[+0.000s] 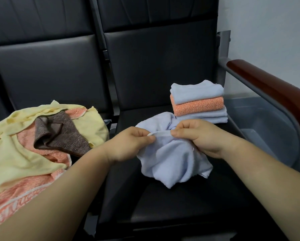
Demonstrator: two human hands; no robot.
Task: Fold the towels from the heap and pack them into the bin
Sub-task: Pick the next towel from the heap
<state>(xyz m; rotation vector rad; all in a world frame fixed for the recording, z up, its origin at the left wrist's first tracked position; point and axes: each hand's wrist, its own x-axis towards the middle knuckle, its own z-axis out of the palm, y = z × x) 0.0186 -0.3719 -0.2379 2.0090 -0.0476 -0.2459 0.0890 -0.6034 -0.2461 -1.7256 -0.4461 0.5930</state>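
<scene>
folded towels (197, 103): 3, stacked | loose blue towel (171, 159): 1 | heap (24, 136): 1, three colours showing | bin (270, 129): 1 | left hand (128, 146): 1 | right hand (197, 136): 1

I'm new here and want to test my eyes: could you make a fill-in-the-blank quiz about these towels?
The left hand and right hand pinch the edge of a crumpled towel coloured light ____.
In the folded stack, the middle towel is ____.
On the heap, a ____ towel lies on the yellow towel.
Missing words: blue; orange; brown.
</scene>
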